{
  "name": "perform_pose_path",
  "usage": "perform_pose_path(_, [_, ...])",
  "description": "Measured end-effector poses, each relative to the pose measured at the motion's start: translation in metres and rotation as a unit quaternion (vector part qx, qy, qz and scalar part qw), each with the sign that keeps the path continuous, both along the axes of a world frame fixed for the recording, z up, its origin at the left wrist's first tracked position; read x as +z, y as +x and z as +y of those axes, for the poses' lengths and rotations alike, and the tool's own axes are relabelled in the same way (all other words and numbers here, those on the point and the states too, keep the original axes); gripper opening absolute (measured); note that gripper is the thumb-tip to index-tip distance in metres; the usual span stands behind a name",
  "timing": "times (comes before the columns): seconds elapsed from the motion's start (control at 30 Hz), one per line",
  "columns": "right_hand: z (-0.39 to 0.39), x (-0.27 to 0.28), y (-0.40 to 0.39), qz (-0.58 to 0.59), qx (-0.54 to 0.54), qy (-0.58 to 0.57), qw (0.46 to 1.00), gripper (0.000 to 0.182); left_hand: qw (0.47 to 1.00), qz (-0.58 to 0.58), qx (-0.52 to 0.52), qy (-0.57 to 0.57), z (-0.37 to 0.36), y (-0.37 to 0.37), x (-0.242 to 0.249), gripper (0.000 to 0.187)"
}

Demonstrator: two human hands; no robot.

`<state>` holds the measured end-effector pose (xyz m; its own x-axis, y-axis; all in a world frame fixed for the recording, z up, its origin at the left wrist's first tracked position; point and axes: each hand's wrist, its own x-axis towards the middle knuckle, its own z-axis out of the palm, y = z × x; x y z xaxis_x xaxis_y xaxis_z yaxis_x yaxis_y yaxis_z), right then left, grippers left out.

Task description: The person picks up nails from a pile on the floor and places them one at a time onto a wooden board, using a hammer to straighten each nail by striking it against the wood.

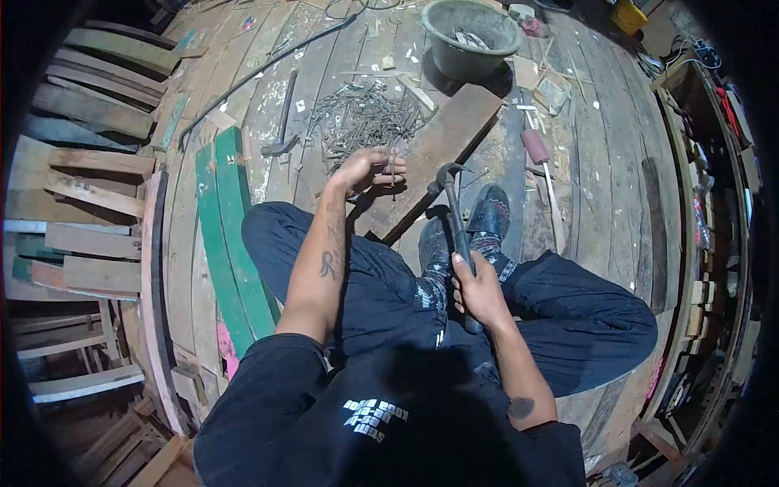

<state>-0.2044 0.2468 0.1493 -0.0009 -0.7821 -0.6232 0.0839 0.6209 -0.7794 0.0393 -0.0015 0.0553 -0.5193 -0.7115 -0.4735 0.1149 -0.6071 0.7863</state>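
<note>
My left hand [369,172] is closed, pinching a long nail [393,174] that points roughly up and down in view, over the near left side of a thick wooden block [454,130]. Just beyond that hand lies a heaped pile of nails [365,120], many looking bent. Wrapped round its dark handle, my right hand [482,290] grips a claw hammer [457,215]. The hammer's head is raised near the block's right edge, above my shoes. My right palm hides part of the handle.
Beyond the block stands a grey bucket [471,50] with scraps inside. Another hammer [284,122] and a long pry bar [264,71] lie to the left, near green boards [227,227]. A pink-headed mallet [537,148] lies right. Stacked planks [97,105] line the left side.
</note>
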Motion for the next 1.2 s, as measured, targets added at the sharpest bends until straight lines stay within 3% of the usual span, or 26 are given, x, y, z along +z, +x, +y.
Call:
perform_pose_path(0.3, [0.001, -0.008, -0.002, -0.009, -0.002, -0.016, 1.000, 0.028, 0.999, -0.037, -0.010, -0.006, 0.000, 0.003, -0.009, 0.023])
perform_pose_path(0.4, [0.001, -0.013, -0.004, 0.012, 0.006, -0.031, 0.999, 0.029, 0.996, -0.090, -0.008, -0.002, -0.009, -0.005, -0.008, 0.026])
perform_pose_path(0.47, [0.002, -0.023, -0.005, 0.044, 0.019, -0.055, 0.997, 0.029, 0.982, -0.154, -0.012, -0.105, -0.027, -0.018, -0.003, 0.022])
perform_pose_path(0.53, [0.002, -0.015, -0.004, 0.023, 0.007, -0.037, 0.999, 0.028, 0.904, -0.322, -0.107, -0.259, -0.051, -0.046, 0.060, 0.017])
perform_pose_path(0.6, [0.001, -0.006, -0.003, 0.000, 0.000, -0.020, 1.000, 0.028, 0.933, -0.221, -0.021, -0.283, -0.111, -0.071, 0.065, 0.019])
perform_pose_path(0.63, [0.001, -0.004, -0.002, 0.005, 0.003, -0.018, 1.000, 0.027, 0.887, -0.234, -0.054, -0.395, -0.159, -0.079, 0.073, 0.021])
perform_pose_path(0.67, [0.001, -0.007, -0.003, 0.012, 0.008, -0.024, 1.000, 0.027, 0.873, -0.269, 0.026, -0.405, -0.141, -0.101, 0.141, 0.030])
perform_pose_path(0.7, [0.002, -0.010, -0.003, 0.012, 0.002, -0.024, 1.000, 0.027, 0.876, -0.210, 0.068, -0.428, -0.178, -0.113, 0.148, 0.043])
perform_pose_path(0.73, [0.002, -0.012, -0.002, 0.010, -0.004, -0.023, 1.000, 0.027, 0.779, -0.359, 0.087, -0.506, -0.217, -0.113, 0.159, 0.052])
perform_pose_path(0.77, [0.002, -0.012, -0.003, 0.008, -0.003, -0.021, 1.000, 0.027, 0.785, -0.312, 0.118, -0.521, -0.198, -0.118, 0.194, 0.056])
perform_pose_path(0.8, [0.001, -0.011, -0.004, 0.002, -0.005, -0.021, 1.000, 0.027, 0.761, -0.315, 0.173, -0.540, -0.222, -0.116, 0.191, 0.053])
perform_pose_path(0.87, [0.001, -0.007, -0.005, -0.007, -0.007, -0.021, 1.000, 0.027, 0.688, -0.445, 0.167, -0.549, -0.222, -0.097, 0.203, 0.050])
perform_pose_path(0.9, [0.000, -0.005, -0.005, -0.019, -0.013, -0.020, 1.000, 0.027, 0.689, -0.453, 0.160, -0.543, -0.220, -0.086, 0.190, 0.050])
perform_pose_path(0.97, [0.000, -0.001, -0.006, -0.039, -0.020, -0.012, 0.999, 0.027, 0.699, -0.336, 0.154, -0.612, -0.214, -0.060, 0.152, 0.046])
perform_pose_path(1.03, [-0.001, -0.003, -0.007, -0.043, -0.012, -0.004, 0.999, 0.027, 0.706, -0.417, 0.131, -0.558, -0.210, -0.020, 0.089, 0.039])
perform_pose_path(1.07, [-0.001, -0.005, -0.007, -0.051, -0.013, -0.001, 0.999, 0.027, 0.687, -0.534, 0.051, -0.490, -0.179, -0.010, 0.094, 0.044])
perform_pose_path(1.1, [-0.001, -0.006, -0.007, -0.051, -0.010, 0.001, 0.999, 0.027, 0.734, -0.495, 0.044, -0.463, -0.170, 0.011, 0.060, 0.042])
perform_pose_path(1.2, [-0.001, -0.018, -0.007, -0.006, 0.018, 0.023, 1.000, 0.028, 0.740, -0.551, 0.001, -0.386, -0.130, 0.053, -0.011, 0.041])
